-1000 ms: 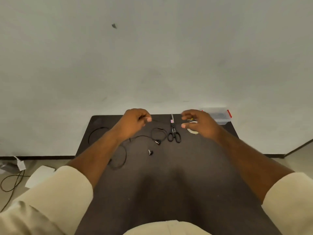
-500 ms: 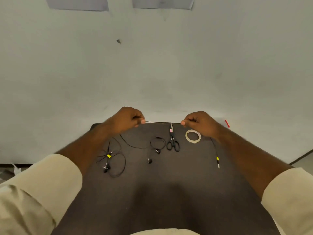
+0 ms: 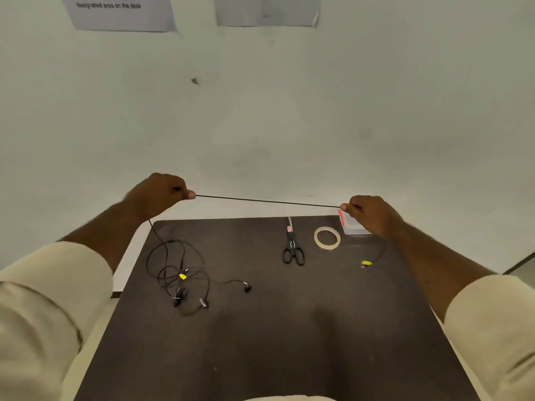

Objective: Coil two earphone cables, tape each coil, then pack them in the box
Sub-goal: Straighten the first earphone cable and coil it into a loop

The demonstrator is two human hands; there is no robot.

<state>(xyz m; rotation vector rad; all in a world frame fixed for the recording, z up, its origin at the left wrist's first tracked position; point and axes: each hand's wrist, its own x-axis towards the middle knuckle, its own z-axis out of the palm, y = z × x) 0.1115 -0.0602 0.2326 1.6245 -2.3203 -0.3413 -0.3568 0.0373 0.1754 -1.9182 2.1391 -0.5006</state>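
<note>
Head view: left hand (image 3: 162, 192) and right hand (image 3: 373, 212) fingers pinch cable (image 3: 266, 201) taut above table (image 3: 289, 342) far edge.

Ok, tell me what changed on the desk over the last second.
The left hand and right hand drew apart and rose, pulling one earphone cable taut between their pinches; a second ago the right hand was open. Scissors, tape roll and box lie where they were.
</note>
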